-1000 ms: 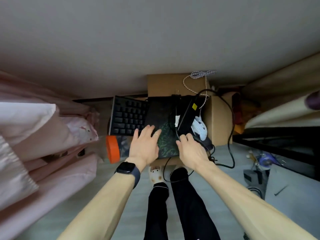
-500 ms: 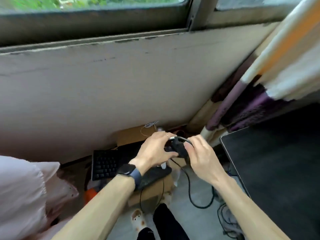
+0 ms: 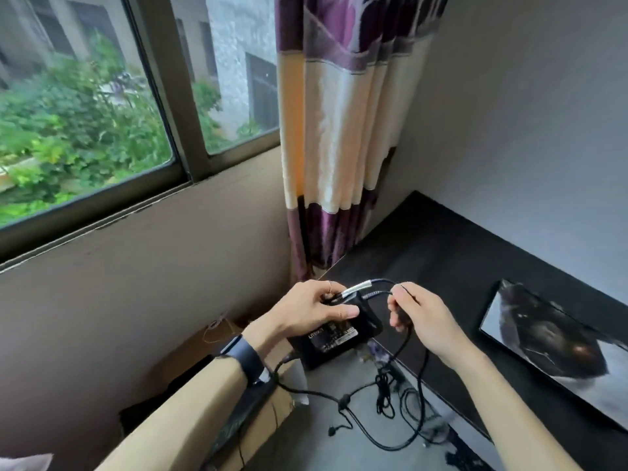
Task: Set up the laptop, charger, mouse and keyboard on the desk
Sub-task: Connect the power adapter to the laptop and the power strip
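The black charger (image 3: 334, 336) is a flat box with a white label on it, and it is up in the air, near the corner of the black desk (image 3: 452, 253). The left hand (image 3: 306, 312) holds it from the top, with the fingers closed around its upper end and the thumb lying flat across it. A plug with a silver end (image 3: 355, 288) sticks out by those fingers. A thin black cable (image 3: 416, 368) bends in a loop from there over to the right hand (image 3: 421, 317), which has its fingers curled around it. More cable hangs down to the grey floor (image 3: 316, 440) and lies there in loose loops. A dark watch (image 3: 246, 360) is on the left wrist. Below the left arm is a brown cardboard box (image 3: 275, 416). A mat with a dark picture (image 3: 550, 338) lies flat on the desk. A purple and cream curtain (image 3: 339, 130) hangs in the corner, beside a window (image 3: 85, 107) with green trees outside.
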Demonstrator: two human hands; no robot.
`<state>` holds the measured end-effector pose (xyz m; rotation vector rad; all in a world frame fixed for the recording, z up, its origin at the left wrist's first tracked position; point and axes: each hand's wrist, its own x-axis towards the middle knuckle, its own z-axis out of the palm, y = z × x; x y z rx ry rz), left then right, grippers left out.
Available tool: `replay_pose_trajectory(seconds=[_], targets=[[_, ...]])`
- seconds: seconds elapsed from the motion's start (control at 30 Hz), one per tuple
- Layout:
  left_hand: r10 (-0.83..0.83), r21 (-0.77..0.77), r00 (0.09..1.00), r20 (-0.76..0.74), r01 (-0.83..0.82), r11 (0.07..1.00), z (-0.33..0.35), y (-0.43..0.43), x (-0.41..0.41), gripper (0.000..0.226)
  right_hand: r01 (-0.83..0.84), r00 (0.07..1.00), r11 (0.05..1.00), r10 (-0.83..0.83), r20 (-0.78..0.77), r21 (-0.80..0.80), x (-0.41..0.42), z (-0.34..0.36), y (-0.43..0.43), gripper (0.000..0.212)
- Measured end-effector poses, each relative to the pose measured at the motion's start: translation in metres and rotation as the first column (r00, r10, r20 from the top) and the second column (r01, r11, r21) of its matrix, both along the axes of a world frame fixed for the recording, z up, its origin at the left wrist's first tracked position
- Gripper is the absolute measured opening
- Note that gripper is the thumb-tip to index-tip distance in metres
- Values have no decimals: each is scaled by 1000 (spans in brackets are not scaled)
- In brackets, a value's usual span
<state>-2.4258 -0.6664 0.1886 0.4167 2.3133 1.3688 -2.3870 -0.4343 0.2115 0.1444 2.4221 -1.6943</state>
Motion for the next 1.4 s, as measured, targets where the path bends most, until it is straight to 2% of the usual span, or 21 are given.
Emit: replay_pose_trajectory(seconds=[0.13, 0.23, 0.37, 0.47, 0.57, 0.63, 0.73, 0.8, 0.87, 0.9, 0.97, 1.0, 1.1, 1.17, 1.27, 1.33, 1.4], targets=[[-168, 62, 982, 81, 164, 985, 24, 74, 15, 32, 103, 993, 987, -95, 68, -125, 43, 16, 76, 30], [-376, -1, 920, 106, 378, 926, 41, 144, 34, 31, 100, 985, 983, -75, 158, -155, 88, 28, 139, 35], [-555, -84, 825, 108, 564, 821, 47, 245, 80, 33, 57, 982, 998, -50, 184, -34, 161, 34, 211, 50], [-619, -131, 778, 107, 629, 767, 39, 318, 120, 31, 63, 978, 993, -81, 193, 102, 211, 33, 265, 51], [-636, -65, 757, 149, 649, 758, 27, 376, 157, 36, 86, 972, 982, -119, 200, 166, 254, 34, 313, 41], [-638, -34, 750, 171, 652, 757, 23, 407, 174, 41, 120, 979, 963, -155, 132, 240, 276, 35, 341, 37], [-632, 37, 762, 140, 634, 773, 28, 452, 198, 41, 238, 968, 928, -252, 14, 286, 298, 35, 382, 59], [-586, 158, 802, 118, 567, 808, 32, 479, 210, 30, 323, 945, 905, -324, -42, 278, 307, 35, 405, 56], [-499, 245, 854, 147, 458, 855, 20, 503, 208, 32, 384, 923, 881, -376, -81, 277, 315, 32, 427, 50], [-471, 234, 870, 149, 432, 871, 11, 513, 203, 42, 411, 911, 869, -402, -89, 277, 318, 30, 436, 53], [-476, 90, 872, 116, 468, 879, -7, 531, 192, 68, 473, 880, 846, -467, -88, 246, 324, 26, 457, 59], [-497, 53, 855, 149, 495, 867, -13, 538, 188, 77, 505, 862, 836, -499, -85, 213, 327, 23, 467, 57], [-566, 122, 748, 346, 563, 818, -20, 562, 170, 64, 598, 801, 800, -598, -28, 52, 329, 19, 492, 55], [-628, 105, 676, 385, 644, 757, -22, 579, 159, 62, 630, 776, 776, -630, 21, 4, 328, 16, 508, 54], [-639, 150, 682, 355, 633, 759, -18, 609, 145, 46, 675, 736, 738, -675, 60, 24, 320, 15, 533, 46], [-621, 217, 699, 355, 584, 782, -13, 629, 134, 43, 712, 696, 698, -716, 50, 83, 310, 19, 549, 42], [-592, 212, 734, 332, 553, 806, -11, 647, 121, 45, 767, 631, 624, -776, 2, 150, 294, 23, 568, 41]])
